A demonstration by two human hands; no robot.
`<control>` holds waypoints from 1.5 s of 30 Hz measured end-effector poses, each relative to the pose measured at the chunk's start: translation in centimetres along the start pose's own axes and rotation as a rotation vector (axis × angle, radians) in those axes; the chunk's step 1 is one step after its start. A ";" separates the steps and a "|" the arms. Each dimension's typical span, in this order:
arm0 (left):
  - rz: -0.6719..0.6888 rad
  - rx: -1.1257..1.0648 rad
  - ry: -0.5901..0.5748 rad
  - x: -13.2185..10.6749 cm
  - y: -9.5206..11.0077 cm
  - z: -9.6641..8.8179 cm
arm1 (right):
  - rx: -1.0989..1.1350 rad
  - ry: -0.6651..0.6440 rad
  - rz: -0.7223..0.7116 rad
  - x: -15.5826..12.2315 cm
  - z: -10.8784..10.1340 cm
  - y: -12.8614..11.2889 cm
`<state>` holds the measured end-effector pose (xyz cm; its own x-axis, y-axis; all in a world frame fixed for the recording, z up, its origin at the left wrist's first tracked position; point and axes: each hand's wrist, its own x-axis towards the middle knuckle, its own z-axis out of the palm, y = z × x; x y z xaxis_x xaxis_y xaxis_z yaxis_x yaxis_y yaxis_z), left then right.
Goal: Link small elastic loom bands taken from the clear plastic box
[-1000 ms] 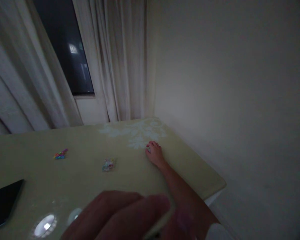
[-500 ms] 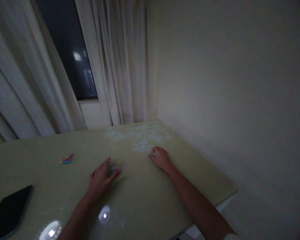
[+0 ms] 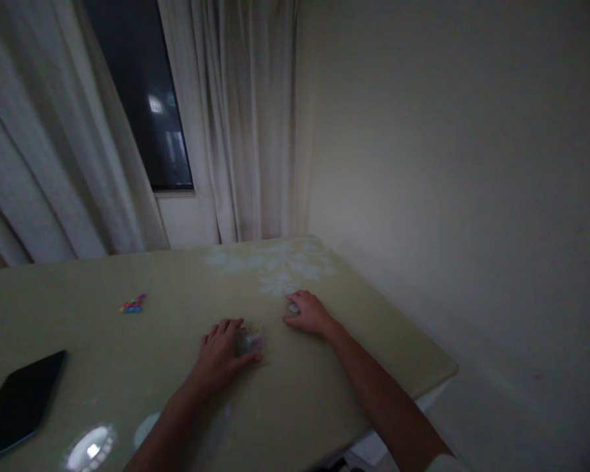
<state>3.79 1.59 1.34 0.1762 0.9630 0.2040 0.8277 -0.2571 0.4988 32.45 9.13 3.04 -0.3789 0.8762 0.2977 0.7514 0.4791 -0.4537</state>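
My left hand (image 3: 226,351) rests near the middle of the table, its thumb and fingers closed around the sides of a small clear plastic box (image 3: 250,341). Coloured bits show inside the box, too blurred to name. To the right and slightly farther away, my right hand (image 3: 307,313) curls around a small whitish, clear object (image 3: 294,307). Only a little of that object shows between thumb and fingers, so its kind is unclear. A gap of bare table separates the two hands.
A small cluster of bright coloured pieces (image 3: 132,304) lies at the left on the table (image 3: 177,282). A dark flat tablet-like device (image 3: 22,403) is at the near left. Curtains (image 3: 250,131) hang behind, and a wall (image 3: 423,164) borders the right side.
My left hand has moved right with the clear box, closer to my right hand. The right hand has shifted slightly left with its small object. The camera view has shifted a little.
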 end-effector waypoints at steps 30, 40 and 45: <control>0.172 -0.352 -0.020 -0.3 -0.2 0.5 | 0.272 -0.099 -0.458 -1.0 3.9 -5.3; 0.139 -0.333 -0.052 -0.1 0.1 0.1 | 0.292 -0.206 -0.449 -1.3 2.8 -4.9; 0.155 -0.323 -0.043 0.2 -0.4 0.2 | 0.335 -0.145 -0.369 -1.2 3.1 -4.8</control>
<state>3.64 1.89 0.98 0.3141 0.9114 0.2660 0.5794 -0.4060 0.7067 27.62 5.99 2.23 -0.6749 0.6324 0.3801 0.3486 0.7274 -0.5911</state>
